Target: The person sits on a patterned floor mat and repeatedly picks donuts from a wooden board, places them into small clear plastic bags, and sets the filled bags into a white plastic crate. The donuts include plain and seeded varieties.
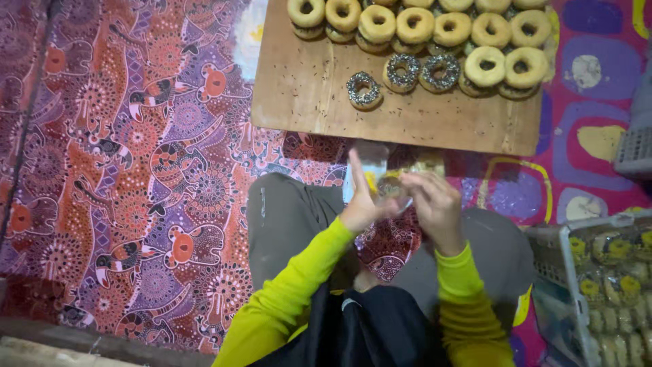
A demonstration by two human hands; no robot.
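Note:
My left hand [361, 197] and my right hand [435, 204] meet over my lap, both gripping a clear plastic bag [372, 165] with a doughnut [392, 186] partly inside it. The left hand's fingers stand upright along the bag's side; the right hand curls over the doughnut and hides most of it. Just beyond my hands lies a wooden board [305, 88] carrying several plain doughnuts [483, 65] stacked in rows and three sprinkle-topped doughnuts [364, 90] along the front.
A patterned red and purple cloth [136, 170] covers the floor. A white crate [564, 272] holding several bagged doughnuts [614, 285] stands at the right. A grey basket [635, 146] sits at the far right edge. My crossed legs [285, 211] fill the near middle.

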